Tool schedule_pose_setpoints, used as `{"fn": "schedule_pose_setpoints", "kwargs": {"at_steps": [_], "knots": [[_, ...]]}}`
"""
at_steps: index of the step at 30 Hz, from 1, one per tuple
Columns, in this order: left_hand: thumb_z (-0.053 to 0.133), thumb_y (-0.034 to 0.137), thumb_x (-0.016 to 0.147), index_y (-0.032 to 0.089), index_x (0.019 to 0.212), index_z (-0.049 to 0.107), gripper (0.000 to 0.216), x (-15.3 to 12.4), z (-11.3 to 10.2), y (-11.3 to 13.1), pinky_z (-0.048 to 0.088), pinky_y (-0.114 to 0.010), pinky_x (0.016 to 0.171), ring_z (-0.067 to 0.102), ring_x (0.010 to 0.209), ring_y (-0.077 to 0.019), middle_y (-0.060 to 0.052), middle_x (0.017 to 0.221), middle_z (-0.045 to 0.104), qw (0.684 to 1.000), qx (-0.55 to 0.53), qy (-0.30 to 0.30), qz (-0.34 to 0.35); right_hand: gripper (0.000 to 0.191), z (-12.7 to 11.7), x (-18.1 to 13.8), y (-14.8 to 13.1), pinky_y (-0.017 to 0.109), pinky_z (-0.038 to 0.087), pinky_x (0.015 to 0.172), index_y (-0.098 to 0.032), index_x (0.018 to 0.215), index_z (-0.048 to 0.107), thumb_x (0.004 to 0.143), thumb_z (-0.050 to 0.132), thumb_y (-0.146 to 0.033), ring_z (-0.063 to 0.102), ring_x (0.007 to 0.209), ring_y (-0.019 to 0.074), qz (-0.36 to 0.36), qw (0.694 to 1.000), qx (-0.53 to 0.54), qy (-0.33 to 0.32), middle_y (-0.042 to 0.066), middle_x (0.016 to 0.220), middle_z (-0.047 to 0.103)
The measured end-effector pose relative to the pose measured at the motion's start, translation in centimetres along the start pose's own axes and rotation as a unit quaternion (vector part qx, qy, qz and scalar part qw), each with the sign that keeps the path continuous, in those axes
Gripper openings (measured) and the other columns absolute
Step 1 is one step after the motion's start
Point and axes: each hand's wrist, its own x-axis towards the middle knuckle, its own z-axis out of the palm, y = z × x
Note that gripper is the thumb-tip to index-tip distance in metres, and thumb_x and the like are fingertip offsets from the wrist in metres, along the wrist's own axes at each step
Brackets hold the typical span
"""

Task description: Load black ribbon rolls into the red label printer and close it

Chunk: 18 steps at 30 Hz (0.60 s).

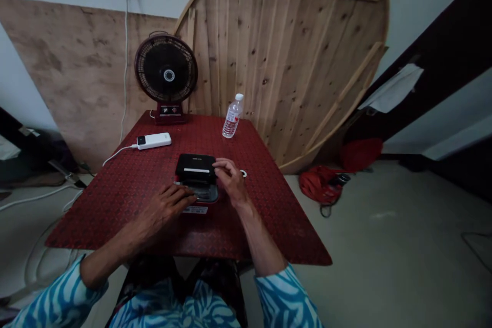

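Note:
A small case (207,195) with a dark red base and grey, clear-looking insides sits near the middle of the table, a white label on its front. Its black lid (198,162) is tipped up at the back and has a white strip across it. My right hand (230,179) has its thumb and fingers at the right edge of this lid, gripping it. From the left, my left hand (173,202) lies over the front left of the case with fingers stretched, the tips touching it. What exactly lies inside is too dark to tell.
The red patterned table (261,215) bears a white power bank (154,141) with a cable, a fan (167,74), a clear bottle (232,117) and a small white ring (243,173). A round wooden board (277,56) leans behind. A red bag (321,184) lies on the floor.

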Motion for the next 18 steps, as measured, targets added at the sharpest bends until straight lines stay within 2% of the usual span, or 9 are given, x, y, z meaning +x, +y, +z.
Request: {"fn": "schedule_pose_setpoints", "kwargs": {"at_steps": [2, 3, 5, 7, 8, 10, 13, 15, 18], "knots": [[0.046, 0.005, 0.085, 0.02, 0.118, 0.059, 0.039, -0.3, 0.1, -0.2, 0.043, -0.042, 0.094, 0.057, 0.109, -0.0236, -0.01, 0.116, 0.065, 0.996, -0.074, 0.029, -0.026, 0.022, 0.3, -1.5, 0.4, 0.035, 0.045, 0.09, -0.022, 0.091, 0.067, 0.074, 0.055, -0.029, 0.056, 0.109, 0.0209, 0.009, 1.0, 0.008, 0.001, 0.007, 0.114, 0.059], [0.045, 0.009, 0.087, 0.021, 0.117, 0.06, 0.036, -0.3, 0.2, -0.4, 0.044, -0.04, 0.093, 0.058, 0.107, -0.0227, -0.009, 0.113, 0.067, 0.989, -0.121, 0.057, -0.063, 0.026, 0.5, -1.9, 0.6, 0.035, 0.045, 0.092, -0.022, 0.095, 0.066, 0.074, 0.054, -0.027, 0.055, 0.11, 0.021, 0.018, 1.0, 0.017, 0.008, 0.007, 0.116, 0.058], [0.045, 0.019, 0.09, 0.021, 0.115, 0.061, 0.029, 0.1, 0.4, -1.1, 0.045, -0.039, 0.092, 0.06, 0.104, -0.0217, -0.008, 0.111, 0.067, 0.945, -0.227, 0.144, -0.186, 0.029, 1.0, -2.4, 0.9, 0.036, 0.044, 0.095, -0.022, 0.1, 0.065, 0.074, 0.052, -0.027, 0.055, 0.111, 0.021, 0.034, 0.998, 0.035, 0.025, 0.007, 0.116, 0.058], [0.05, 0.03, 0.089, 0.02, 0.115, 0.06, 0.03, 1.1, 0.8, -2.0, 0.044, -0.038, 0.094, 0.058, 0.11, -0.023, -0.01, 0.117, 0.065, 0.855, -0.335, 0.233, -0.319, 0.031, 1.3, -2.5, 1.1, 0.037, 0.043, 0.097, -0.021, 0.102, 0.064, 0.074, 0.052, -0.027, 0.055, 0.11, 0.0207, 0.046, 0.997, 0.052, 0.038, 0.007, 0.114, 0.059], [0.055, 0.034, 0.085, 0.019, 0.116, 0.059, 0.035, 1.7, 1.0, -2.5, 0.043, -0.038, 0.095, 0.056, 0.114, -0.0245, -0.011, 0.121, 0.063, 0.804, -0.389, 0.26, -0.367, 0.032, 1.4, -2.5, 1.1, 0.037, 0.043, 0.098, -0.021, 0.102, 0.064, 0.073, 0.052, -0.027, 0.056, 0.11, 0.0206, 0.052, 0.996, 0.058, 0.04, 0.007, 0.114, 0.059], [0.065, 0.036, 0.074, 0.017, 0.116, 0.058, 0.047, 2.9, 1.6, -3.3, 0.044, -0.038, 0.095, 0.055, 0.116, -0.0271, -0.013, 0.124, 0.061, 0.713, -0.491, 0.273, -0.419, 0.033, 1.5, -2.4, 1.1, 0.039, 0.042, 0.1, -0.021, 0.104, 0.063, 0.073, 0.053, -0.028, 0.056, 0.11, 0.0208, 0.065, 0.995, 0.071, 0.041, 0.007, 0.114, 0.06], [0.072, 0.028, 0.06, 0.015, 0.117, 0.056, 0.06, 4.1, 2.5, -4.0, 0.046, -0.038, 0.091, 0.059, 0.11, -0.0279, -0.013, 0.121, 0.062, 0.622, -0.588, 0.264, -0.446, 0.036, 1.5, -2.4, 1.0, 0.04, 0.042, 0.101, -0.021, 0.106, 0.062, 0.073, 0.053, -0.028, 0.056, 0.111, 0.0212, 0.077, 0.993, 0.079, 0.036, 0.008, 0.115, 0.06], [0.072, 0.024, 0.055, 0.015, 0.118, 0.055, 0.066, 4.3, 3.0, -4.2, 0.047, -0.037, 0.091, 0.058, 0.11, -0.0276, -0.013, 0.123, 0.06, 0.595, -0.614, 0.264, -0.446, 0.037, 1.5, -2.6, 1.0, 0.04, 0.042, 0.101, -0.021, 0.109, 0.061, 0.074, 0.051, -0.027, 0.056, 0.112, 0.0207, 0.074, 0.994, 0.071, 0.03, 0.008, 0.116, 0.06], [0.072, 0.021, 0.054, 0.017, 0.119, 0.054, 0.068, 4.3, 3.5, -4.2, 0.045, -0.037, 0.094, 0.054, 0.117, -0.028, -0.013, 0.129, 0.057, 0.598, -0.614, 0.27, -0.438, 0.041, 1.6, -2.7, 1.1, 0.039, 0.042, 0.101, -0.023, 0.113, 0.059, 0.074, 0.048, -0.024, 0.056, 0.113, 0.0193, 0.058, 0.997, 0.048, 0.025, 0.007, 0.12, 0.059]]}}
